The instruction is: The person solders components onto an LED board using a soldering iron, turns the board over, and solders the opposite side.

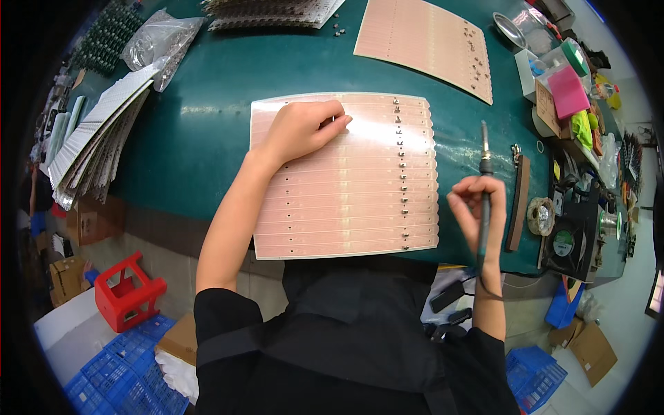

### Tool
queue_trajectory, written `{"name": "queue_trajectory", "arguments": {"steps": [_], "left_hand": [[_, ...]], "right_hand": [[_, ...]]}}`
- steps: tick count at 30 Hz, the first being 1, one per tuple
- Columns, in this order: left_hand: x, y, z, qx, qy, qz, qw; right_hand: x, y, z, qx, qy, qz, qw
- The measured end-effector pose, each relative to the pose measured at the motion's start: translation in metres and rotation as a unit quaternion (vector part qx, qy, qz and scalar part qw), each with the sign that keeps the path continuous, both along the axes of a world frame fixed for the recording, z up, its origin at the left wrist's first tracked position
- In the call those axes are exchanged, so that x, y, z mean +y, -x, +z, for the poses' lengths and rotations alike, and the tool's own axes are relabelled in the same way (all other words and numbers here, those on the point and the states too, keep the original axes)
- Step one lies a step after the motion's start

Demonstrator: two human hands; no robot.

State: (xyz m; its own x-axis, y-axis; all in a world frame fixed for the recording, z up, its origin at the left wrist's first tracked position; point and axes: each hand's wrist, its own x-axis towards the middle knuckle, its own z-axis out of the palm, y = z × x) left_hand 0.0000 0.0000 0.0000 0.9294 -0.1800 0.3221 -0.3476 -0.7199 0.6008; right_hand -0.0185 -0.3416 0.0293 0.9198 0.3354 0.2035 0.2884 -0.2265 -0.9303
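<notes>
A pale pink circuit board panel (325, 214), scored into long strips, lies in front of me on the green work table. A column of small metal parts (403, 185) runs down its right side. Over the panel's upper part is my left hand (304, 128), its thumb and forefinger pinched together; whatever is between them is too small to make out. To the right of the panel, my right hand (481, 207) grips a soldering iron (486, 162) by its dark handle. The iron's tip points away from me, apart from the panel, and its cord hangs past my wrist.
Another pink panel (429, 48) with loose metal parts lies at the far right. Stacked boards (104, 135) and a plastic bag (162, 41) are on the left. A brown bar (519, 204), a tape roll (541, 216) and a black fan (570, 242) line the right side.
</notes>
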Motion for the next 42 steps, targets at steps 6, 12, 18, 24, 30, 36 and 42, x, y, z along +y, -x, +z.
{"name": "queue_trajectory", "arguments": {"steps": [6,12,18,24,30,36,42], "left_hand": [[0.003,-0.001,-0.001,-0.026,0.007,-0.019,0.999],[0.001,0.001,-0.002,-0.023,0.004,-0.018,1.0],[0.002,0.0,-0.002,-0.02,0.009,-0.021,1.0],[0.001,0.0,-0.004,-0.032,0.003,-0.022,0.999],[0.002,0.001,-0.002,-0.023,-0.015,-0.014,1.0],[-0.001,0.0,0.001,-0.04,-0.002,-0.02,0.999],[-0.002,0.001,-0.002,-0.018,-0.006,-0.005,1.0]], "right_hand": [[0.021,0.034,-0.008,-0.031,0.056,0.036,0.997],[0.028,0.04,-0.003,-0.157,0.132,0.088,0.975],[0.031,0.039,-0.011,-0.221,0.152,0.096,0.959],[0.031,0.037,0.003,-0.274,0.218,0.16,0.923],[0.03,0.04,0.006,-0.258,0.241,0.156,0.922],[0.02,0.055,-0.004,-0.178,0.1,0.102,0.974],[0.02,0.05,0.0,-0.195,0.196,0.165,0.947]]}}
